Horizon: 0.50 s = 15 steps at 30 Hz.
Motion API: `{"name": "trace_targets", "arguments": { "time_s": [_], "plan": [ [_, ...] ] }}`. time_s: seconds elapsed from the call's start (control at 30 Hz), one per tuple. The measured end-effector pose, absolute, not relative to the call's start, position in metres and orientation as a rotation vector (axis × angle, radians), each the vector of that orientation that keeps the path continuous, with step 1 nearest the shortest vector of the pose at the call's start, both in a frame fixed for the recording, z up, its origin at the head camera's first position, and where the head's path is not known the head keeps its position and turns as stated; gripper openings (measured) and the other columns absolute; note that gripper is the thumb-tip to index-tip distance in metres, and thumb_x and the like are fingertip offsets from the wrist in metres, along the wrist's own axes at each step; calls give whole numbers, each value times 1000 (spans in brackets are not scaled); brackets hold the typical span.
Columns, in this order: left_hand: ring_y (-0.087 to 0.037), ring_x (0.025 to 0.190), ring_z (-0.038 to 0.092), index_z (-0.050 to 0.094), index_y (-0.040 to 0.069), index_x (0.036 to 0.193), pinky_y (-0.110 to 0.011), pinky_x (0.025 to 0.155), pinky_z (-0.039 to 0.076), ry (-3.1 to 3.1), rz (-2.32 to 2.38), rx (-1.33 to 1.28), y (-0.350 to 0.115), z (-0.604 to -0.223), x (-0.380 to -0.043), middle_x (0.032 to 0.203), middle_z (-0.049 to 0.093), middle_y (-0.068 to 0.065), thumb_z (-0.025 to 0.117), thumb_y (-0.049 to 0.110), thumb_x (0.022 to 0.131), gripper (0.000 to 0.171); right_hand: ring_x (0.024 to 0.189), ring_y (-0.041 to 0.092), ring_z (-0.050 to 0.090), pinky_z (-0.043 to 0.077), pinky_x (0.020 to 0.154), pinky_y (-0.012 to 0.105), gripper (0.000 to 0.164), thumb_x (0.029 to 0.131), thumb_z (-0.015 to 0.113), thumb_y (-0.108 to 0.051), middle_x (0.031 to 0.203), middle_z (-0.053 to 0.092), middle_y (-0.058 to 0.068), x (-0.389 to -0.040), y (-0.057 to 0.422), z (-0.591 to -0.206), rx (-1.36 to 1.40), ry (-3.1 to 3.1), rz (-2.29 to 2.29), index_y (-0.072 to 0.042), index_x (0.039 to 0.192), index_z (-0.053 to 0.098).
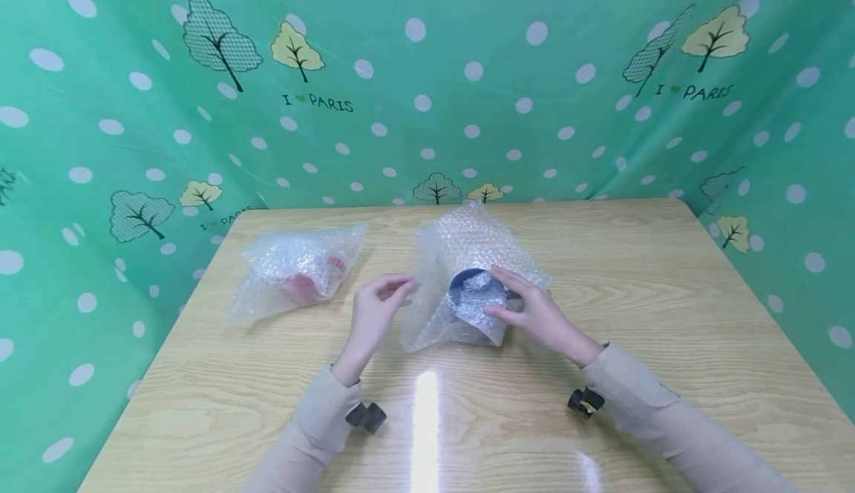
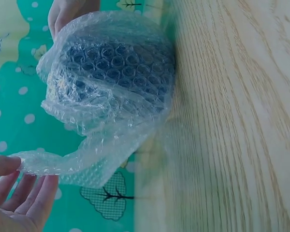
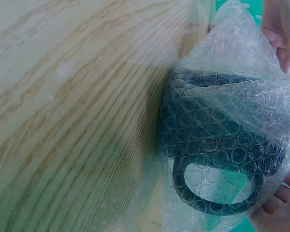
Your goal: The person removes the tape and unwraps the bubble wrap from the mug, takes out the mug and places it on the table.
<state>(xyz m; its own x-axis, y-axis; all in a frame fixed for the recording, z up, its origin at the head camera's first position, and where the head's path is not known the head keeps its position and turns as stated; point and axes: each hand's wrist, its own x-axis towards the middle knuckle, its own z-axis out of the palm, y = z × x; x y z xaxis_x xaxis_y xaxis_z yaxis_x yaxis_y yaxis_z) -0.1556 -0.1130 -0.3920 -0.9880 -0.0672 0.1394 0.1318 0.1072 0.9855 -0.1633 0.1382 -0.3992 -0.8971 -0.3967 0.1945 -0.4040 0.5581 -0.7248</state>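
A dark blue mug point(image 1: 461, 285) stands mouth-up in a sheet of bubble wrap point(image 1: 477, 237), with part of the wrap folded down over its mouth. My left hand point(image 1: 375, 315) pinches the loose left edge of the wrap between thumb and fingers, and the left wrist view shows that strip pulled out from the mug. On the other side, my right hand point(image 1: 544, 321) holds the mug, thumb and fingers spread around its rim. The mug's handle point(image 3: 220, 209) shows through the bubbles in the right wrist view.
Left of the mug lies another bubble-wrap bundle point(image 1: 287, 255) with a pinkish-red object point(image 1: 300, 286) inside. The wooden table point(image 1: 641, 404) reaches back to a green dotted curtain point(image 1: 467, 159). A bright light streak crosses the table's front.
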Motion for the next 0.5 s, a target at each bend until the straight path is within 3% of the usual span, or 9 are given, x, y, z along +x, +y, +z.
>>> {"name": "trace_targets", "arguments": {
  "time_s": [0.23, 0.5],
  "plan": [
    [-31, 84, 63, 61, -10, 96, -33, 69, 54, -2170, -2045, -9, -120, -398, -160, 94, 62, -26, 58, 1, 83, 18, 127, 32, 30, 24, 104, 45, 67, 78, 65, -32, 138, 34, 14, -163, 139, -398, 703, -2779, 1312, -3, 132, 38],
    [-23, 80, 65, 61, -8, 98, -34, 68, 54, -2178, -2075, 65, -125, -400, -160, 93, 64, -22, 59, 3, 83, 19, 127, 32, 30, 24, 104, 45, 66, 78, 65, -31, 138, 34, 14, -163, 139, -399, 703, -2778, 1293, -3, 132, 38]
  ]
}}
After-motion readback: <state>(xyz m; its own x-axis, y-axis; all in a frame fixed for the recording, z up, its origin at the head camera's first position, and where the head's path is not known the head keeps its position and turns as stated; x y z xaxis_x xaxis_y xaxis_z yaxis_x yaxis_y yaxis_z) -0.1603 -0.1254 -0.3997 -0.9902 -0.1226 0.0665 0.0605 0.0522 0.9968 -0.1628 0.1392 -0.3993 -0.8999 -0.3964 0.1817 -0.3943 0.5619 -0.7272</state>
